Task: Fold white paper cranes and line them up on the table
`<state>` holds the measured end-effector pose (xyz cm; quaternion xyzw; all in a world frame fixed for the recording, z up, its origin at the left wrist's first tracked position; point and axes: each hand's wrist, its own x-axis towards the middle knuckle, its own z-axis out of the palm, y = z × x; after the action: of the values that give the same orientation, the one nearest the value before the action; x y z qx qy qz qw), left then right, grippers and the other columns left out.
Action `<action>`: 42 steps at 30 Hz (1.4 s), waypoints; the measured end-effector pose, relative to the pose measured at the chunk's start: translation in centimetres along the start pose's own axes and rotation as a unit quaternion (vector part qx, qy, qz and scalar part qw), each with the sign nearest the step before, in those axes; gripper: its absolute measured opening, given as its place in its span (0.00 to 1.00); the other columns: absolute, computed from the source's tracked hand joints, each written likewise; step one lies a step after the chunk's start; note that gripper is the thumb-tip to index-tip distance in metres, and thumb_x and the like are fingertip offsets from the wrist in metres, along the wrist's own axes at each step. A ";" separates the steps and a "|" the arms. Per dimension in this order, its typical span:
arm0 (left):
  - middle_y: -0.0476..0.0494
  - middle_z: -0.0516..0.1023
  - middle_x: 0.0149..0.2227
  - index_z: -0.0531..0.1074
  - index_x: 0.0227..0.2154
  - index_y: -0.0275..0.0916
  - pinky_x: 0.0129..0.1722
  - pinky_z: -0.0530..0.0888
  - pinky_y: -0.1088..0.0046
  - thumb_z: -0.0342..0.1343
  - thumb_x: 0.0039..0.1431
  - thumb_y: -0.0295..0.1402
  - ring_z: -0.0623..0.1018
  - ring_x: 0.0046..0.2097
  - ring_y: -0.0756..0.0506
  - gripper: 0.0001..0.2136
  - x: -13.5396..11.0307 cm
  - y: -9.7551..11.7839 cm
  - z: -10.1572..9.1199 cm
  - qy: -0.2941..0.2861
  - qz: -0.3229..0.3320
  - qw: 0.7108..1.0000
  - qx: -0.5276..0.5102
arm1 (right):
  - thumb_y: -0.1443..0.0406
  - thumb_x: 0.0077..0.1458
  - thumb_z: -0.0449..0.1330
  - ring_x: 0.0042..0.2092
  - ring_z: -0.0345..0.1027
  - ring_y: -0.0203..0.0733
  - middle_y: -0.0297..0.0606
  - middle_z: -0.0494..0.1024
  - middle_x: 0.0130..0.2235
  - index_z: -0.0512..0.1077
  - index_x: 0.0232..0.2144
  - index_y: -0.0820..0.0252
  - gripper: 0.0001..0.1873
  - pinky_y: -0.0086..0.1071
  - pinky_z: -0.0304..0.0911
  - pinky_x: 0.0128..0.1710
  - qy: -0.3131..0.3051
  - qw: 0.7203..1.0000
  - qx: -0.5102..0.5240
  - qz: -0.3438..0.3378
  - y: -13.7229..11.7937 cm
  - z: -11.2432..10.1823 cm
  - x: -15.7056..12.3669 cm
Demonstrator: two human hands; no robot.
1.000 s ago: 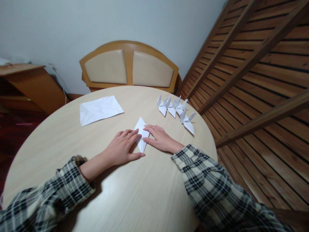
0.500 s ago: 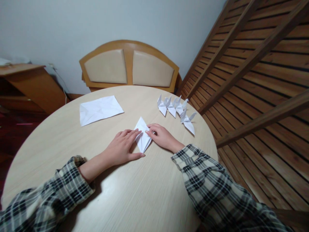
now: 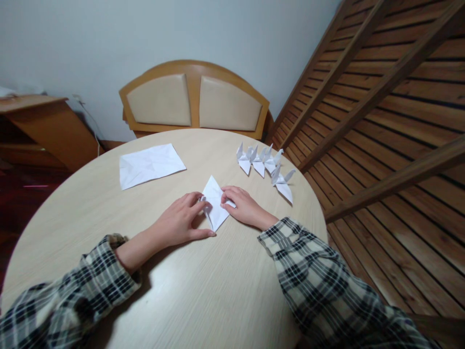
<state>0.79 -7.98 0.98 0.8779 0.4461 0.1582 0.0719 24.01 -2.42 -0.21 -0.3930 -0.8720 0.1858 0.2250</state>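
Observation:
Between my hands a folded sheet of white paper (image 3: 215, 209) lies on the table, its points facing away from and toward me. My left hand (image 3: 183, 218) holds its left edge with the fingers, while the thumb rests by the near tip. The fingers of my right hand (image 3: 243, 204) are bent and pinch the paper's right side. Part of the folds is hidden under the fingertips. Several white paper cranes (image 3: 281, 184) stand on the right of the table, beyond my right hand.
A creased white sheet of paper (image 3: 150, 167) lies at the far left of the round wooden table (image 3: 174, 295). Behind the table stands a padded headboard (image 3: 196, 97). A slatted wooden panel (image 3: 392, 135) leans along the right, and a brown desk (image 3: 43, 126) is at the left.
My left fingers have drawn back to the paper's left edge. The right side of the paper is spread a little wider under my right hand. The cranes and flat sheet stay put.

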 end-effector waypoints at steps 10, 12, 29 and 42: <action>0.39 0.76 0.46 0.74 0.46 0.42 0.52 0.72 0.59 0.48 0.69 0.41 0.74 0.51 0.41 0.13 0.0 -2.2 -1.5 -0.020 0.082 0.995 -0.044 | 0.68 0.59 0.59 0.59 0.64 0.44 0.41 0.73 0.55 0.71 0.36 0.56 0.03 0.42 0.57 0.60 -0.008 1.000 -0.005 -0.002 0.0 -0.1 0.1; 0.39 0.77 0.45 0.74 0.46 0.41 0.49 0.74 0.61 0.47 0.70 0.39 0.75 0.48 0.42 0.13 0.0 -2.3 -1.5 -0.030 0.085 0.995 -0.049 | 0.68 0.59 0.59 0.59 0.64 0.44 0.41 0.73 0.55 0.71 0.36 0.56 0.03 0.41 0.57 0.60 -0.008 1.000 -0.005 0.000 0.0 -0.2 0.1; 0.41 0.79 0.45 0.74 0.47 0.41 0.48 0.75 0.65 0.50 0.69 0.35 0.76 0.47 0.44 0.11 -0.2 -4.0 -1.1 -0.003 0.111 0.990 -0.088 | 0.69 0.60 0.59 0.59 0.63 0.46 0.42 0.73 0.55 0.71 0.37 0.57 0.03 0.43 0.56 0.60 -0.008 1.000 0.000 0.000 0.2 0.0 0.1; 0.42 0.80 0.44 0.75 0.47 0.41 0.47 0.76 0.64 0.51 0.68 0.33 0.78 0.46 0.44 0.10 -0.4 -5.0 -0.9 0.017 0.102 0.991 -0.086 | 0.69 0.60 0.59 0.59 0.64 0.46 0.42 0.73 0.55 0.71 0.36 0.57 0.03 0.44 0.56 0.60 -0.004 1.000 0.001 -0.002 0.3 0.1 0.0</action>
<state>-3.53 -5.31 0.39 0.9066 0.3403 0.2172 0.1232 24.13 -2.20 -0.45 -0.3907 -0.8734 0.1873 0.2224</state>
